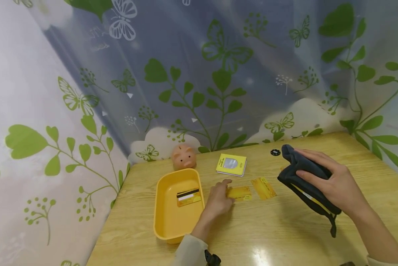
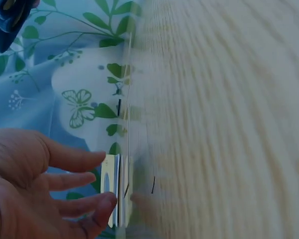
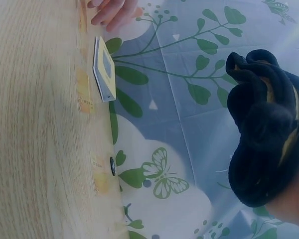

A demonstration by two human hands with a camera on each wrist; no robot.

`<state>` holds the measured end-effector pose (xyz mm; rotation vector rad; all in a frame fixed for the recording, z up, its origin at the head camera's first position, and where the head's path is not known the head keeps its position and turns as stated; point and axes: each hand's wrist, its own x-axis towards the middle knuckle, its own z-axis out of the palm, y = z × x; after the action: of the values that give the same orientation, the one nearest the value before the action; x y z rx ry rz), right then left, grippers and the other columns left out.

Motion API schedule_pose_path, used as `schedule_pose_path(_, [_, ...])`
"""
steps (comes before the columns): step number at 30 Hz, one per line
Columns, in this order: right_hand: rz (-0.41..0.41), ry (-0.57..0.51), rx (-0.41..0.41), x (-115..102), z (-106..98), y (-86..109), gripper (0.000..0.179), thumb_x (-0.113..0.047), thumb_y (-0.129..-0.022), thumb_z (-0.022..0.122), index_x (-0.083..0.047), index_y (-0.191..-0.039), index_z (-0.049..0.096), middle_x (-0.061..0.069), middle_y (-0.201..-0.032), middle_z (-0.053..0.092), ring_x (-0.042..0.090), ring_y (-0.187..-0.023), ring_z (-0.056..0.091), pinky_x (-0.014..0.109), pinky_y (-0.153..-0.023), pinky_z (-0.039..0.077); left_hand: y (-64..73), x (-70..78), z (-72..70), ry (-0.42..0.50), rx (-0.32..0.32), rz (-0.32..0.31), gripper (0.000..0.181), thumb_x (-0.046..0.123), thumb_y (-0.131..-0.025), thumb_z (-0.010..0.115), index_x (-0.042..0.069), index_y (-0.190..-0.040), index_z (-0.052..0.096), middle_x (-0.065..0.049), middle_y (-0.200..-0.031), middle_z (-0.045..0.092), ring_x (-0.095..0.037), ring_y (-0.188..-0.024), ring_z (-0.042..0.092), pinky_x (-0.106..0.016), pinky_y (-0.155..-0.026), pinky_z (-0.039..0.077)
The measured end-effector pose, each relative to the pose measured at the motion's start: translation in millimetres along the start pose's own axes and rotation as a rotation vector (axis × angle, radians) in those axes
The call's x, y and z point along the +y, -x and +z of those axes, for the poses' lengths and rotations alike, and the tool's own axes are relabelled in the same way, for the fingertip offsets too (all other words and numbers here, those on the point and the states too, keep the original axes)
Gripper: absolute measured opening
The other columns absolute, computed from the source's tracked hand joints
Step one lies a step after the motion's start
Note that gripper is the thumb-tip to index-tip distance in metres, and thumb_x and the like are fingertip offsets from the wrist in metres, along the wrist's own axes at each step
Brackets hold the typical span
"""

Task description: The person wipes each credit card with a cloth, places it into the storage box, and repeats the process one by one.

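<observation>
My left hand (image 1: 219, 198) is low over the wooden table, its fingertips right at the left end of a gold card (image 1: 240, 193). In the left wrist view the fingers of this hand (image 2: 65, 186) are spread, with a gap between thumb and fingers. A second gold card (image 1: 264, 188) lies tilted just to the right. My right hand (image 1: 340, 181) grips a dark blue fabric pouch (image 1: 305, 166) above the table. The pouch's zip opening faces down toward me, with a yellow strip showing inside. In the right wrist view the bunched pouch (image 3: 264, 124) hides most of that hand.
A yellow plastic basin (image 1: 167, 231) stands left of my left hand, a gold card with a black stripe (image 1: 188, 197) inside. Behind are a pink piggy bank (image 1: 183, 157), a yellow booklet (image 1: 231, 165) and a black poker chip (image 1: 275, 152). A patterned curtain (image 1: 185, 92) backs the table.
</observation>
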<state>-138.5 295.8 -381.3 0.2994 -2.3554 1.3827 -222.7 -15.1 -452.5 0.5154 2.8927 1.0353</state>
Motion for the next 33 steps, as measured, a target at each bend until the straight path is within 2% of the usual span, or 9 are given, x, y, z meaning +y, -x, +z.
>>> schedule_pose_path(6, [0.003,-0.003,-0.007,0,1,0.9,0.056,-0.016,-0.099,0.074,-0.026,-0.151,0.057,-0.006,-0.154,0.05,-0.007,-0.125,0.048,0.006,-0.085,0.049,-1.1,0.9,4.6,-0.102,0.013,-0.046,0.062,-0.001,-0.078,0.077,0.005,-0.138,0.063,-0.02,-0.125,0.064,-0.04,-0.115,0.055,-0.051,-0.095,0.051])
schedule_pose_path(12, [-0.004,0.003,-0.003,0,0,1.4,0.056,-0.016,-0.099,0.074,-0.026,-0.151,0.057,-0.006,-0.155,0.05,-0.009,-0.126,0.046,0.004,-0.087,0.046,-1.5,1.8,8.9,-0.17,0.023,-0.054,0.061,0.0,-0.076,0.078,0.008,-0.135,0.066,-0.016,-0.123,0.064,-0.034,-0.107,0.056,-0.046,-0.088,0.052])
schedule_pose_path(17, [-0.01,0.002,-0.006,0,-1,1.4,0.056,-0.015,-0.098,0.074,-0.025,-0.151,0.057,-0.007,-0.154,0.05,-0.008,-0.126,0.047,0.005,-0.087,0.047,0.1,3.1,12.3,-0.138,0.017,-0.068,0.064,0.0,-0.074,0.083,0.007,-0.135,0.065,-0.016,-0.117,0.062,-0.032,-0.105,0.054,-0.046,-0.086,0.051])
schedule_pose_path(25, [-0.019,-0.003,-0.008,-2,0,1.9,0.057,-0.014,-0.098,0.074,-0.024,-0.151,0.057,-0.008,-0.153,0.05,-0.007,-0.125,0.048,0.005,-0.086,0.048,1.7,1.2,15.5,-0.058,0.041,-0.103,0.063,0.004,-0.075,0.089,0.004,-0.132,0.063,-0.016,-0.109,0.056,-0.029,-0.1,0.051,-0.045,-0.083,0.05])
schedule_pose_path(33, [-0.012,0.003,-0.009,-1,-1,2.4,0.057,-0.014,-0.098,0.074,-0.025,-0.151,0.057,-0.007,-0.155,0.049,-0.009,-0.126,0.047,0.004,-0.087,0.047,-2.0,0.6,17.7,-0.025,0.043,-0.161,0.062,0.005,-0.076,0.091,0.002,-0.127,0.056,-0.019,-0.107,0.056,-0.032,-0.101,0.052,-0.049,-0.089,0.05])
